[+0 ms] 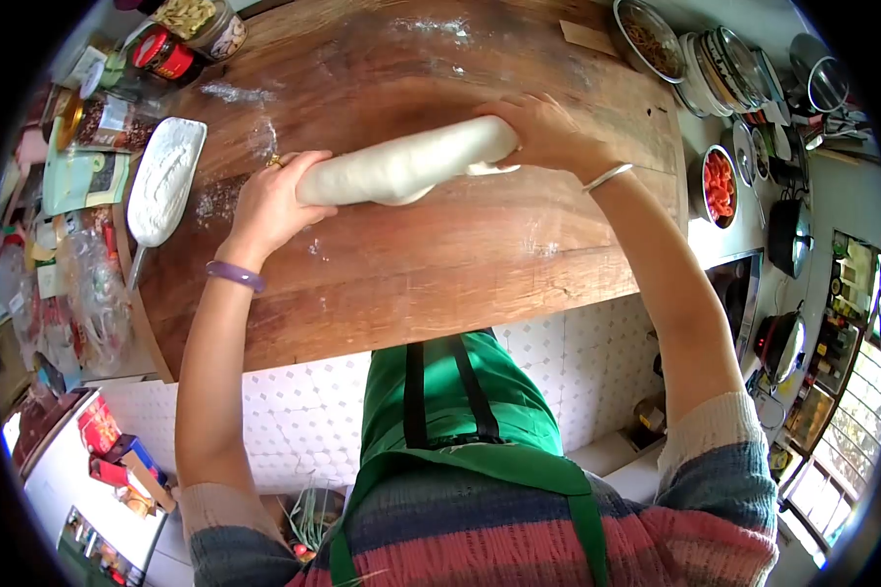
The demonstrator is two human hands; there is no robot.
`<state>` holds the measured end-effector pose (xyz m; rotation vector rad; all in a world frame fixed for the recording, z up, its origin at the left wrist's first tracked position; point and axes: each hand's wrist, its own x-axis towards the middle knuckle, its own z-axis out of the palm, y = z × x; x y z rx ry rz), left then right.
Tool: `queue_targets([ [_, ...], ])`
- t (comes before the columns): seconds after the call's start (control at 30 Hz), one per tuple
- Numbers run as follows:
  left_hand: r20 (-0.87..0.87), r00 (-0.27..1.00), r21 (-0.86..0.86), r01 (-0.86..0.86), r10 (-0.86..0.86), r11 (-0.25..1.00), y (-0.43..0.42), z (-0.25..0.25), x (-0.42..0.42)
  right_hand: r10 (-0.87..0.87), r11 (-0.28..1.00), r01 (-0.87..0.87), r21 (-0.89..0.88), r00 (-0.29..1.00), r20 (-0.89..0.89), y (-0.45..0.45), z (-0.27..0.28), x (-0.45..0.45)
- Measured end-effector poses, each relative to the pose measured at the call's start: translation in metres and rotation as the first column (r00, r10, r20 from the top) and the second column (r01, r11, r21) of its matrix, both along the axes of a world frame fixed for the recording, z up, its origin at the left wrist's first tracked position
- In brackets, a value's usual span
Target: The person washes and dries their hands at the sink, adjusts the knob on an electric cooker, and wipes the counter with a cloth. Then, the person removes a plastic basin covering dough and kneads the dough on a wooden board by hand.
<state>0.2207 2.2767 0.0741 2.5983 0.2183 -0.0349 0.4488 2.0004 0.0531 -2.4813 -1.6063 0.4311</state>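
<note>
A long, thick roll of white dough (406, 164) spans the space between my hands over the wooden board (411, 269), its right end a little higher in the view. My left hand (276, 199), with a ring and a purple bangle at the wrist, is wrapped round the left end. At the right end my right hand (548, 135), with a silver bangle, grips the dough; its fingers are slightly blurred. A loose flap of dough hangs along the lower edge. Dry flour is scattered on the board.
A metal scoop of flour (164, 181) lies at the board's left edge, beside jars (166, 54) and plastic bags (93, 293). On the right are a bowl of red pieces (718, 186), a bowl of brown food (648, 41) and stacked dishes (719, 73).
</note>
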Motion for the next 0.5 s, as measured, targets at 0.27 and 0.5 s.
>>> queue_targets([
  [0.27, -0.326, 0.944, -0.534, -0.145, -0.045, 0.833, 0.037, 0.022, -0.024, -0.284, 0.946, 0.183, -0.268, 0.866, -0.411, -0.019, 0.069, -0.020],
  [0.5, -0.304, 0.943, -0.169, -0.194, 0.136, 0.966, 0.017, -0.021, -0.025, -0.344, 0.924, 0.378, -0.060, 0.753, -0.561, -0.035, 0.002, -0.050],
])
